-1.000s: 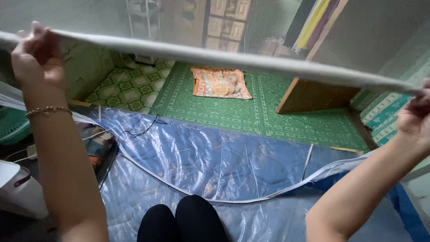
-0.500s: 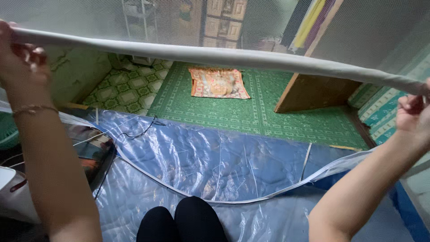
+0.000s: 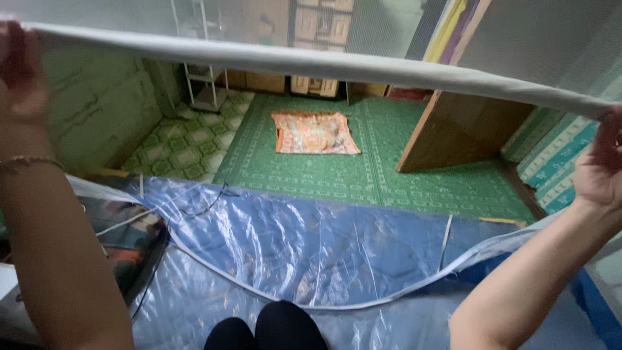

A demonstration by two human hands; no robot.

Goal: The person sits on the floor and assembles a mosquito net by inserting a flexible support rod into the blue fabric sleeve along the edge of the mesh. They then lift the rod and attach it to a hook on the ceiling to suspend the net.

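Two hands: both raised, stretching one white hem between them across the top of the view.
Left hand (image 3: 19, 68): up at the left edge, blurred; its fingers are closed on the left end of the net's hem, a thin bracelet (image 3: 29, 161) on the wrist below.
Right hand (image 3: 602, 162): at the right edge, lower than the left; its fingers are pinched shut on the right end of the hem.
White hem (image 3: 311, 63): a long pale band of the mosquito net (image 3: 531, 45), held taut and slanting down from left to right; the sheer mesh rises above it.
Lower hem (image 3: 337, 303): a second white edge sagging in a curve over the mattress, just in front of the knees.
Mattress (image 3: 311, 240): blue, quilted, under clear plastic wrap, below the arms.
Knees (image 3: 269, 330): in black, at the bottom middle.
Floor mat (image 3: 389, 168): green and patterned, beyond the mattress, with a small orange patterned cloth (image 3: 314, 133) lying on it.
Wooden board (image 3: 453, 133): leaning at the right, past the mat.
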